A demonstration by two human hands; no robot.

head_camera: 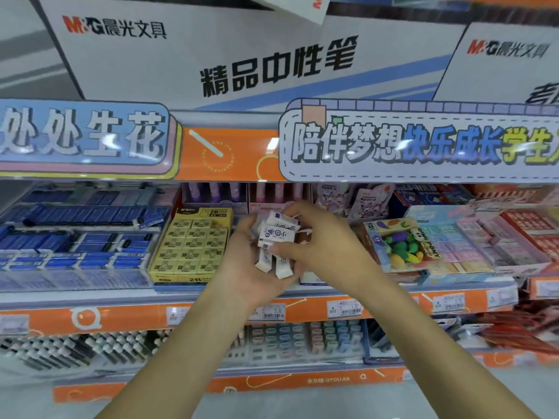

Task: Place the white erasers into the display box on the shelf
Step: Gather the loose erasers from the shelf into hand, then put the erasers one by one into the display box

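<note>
Several white erasers (276,237) in purple-printed sleeves lie bunched in my left hand (246,261), palm up, in front of the middle shelf. My right hand (320,240) curls over the bunch from the right, its thumb and fingers pinching the top eraser. The display box (311,279) sits on the shelf directly behind both hands; only a white and blue strip of its front shows below my right palm, the inside being hidden.
A yellow 2B eraser box (190,246) stands just left of my hands, blue eraser trays (75,246) further left. A colourful Ding Pony box (402,246) and pastel eraser boxes (472,237) stand to the right. The orange shelf edge (211,316) carries price tags.
</note>
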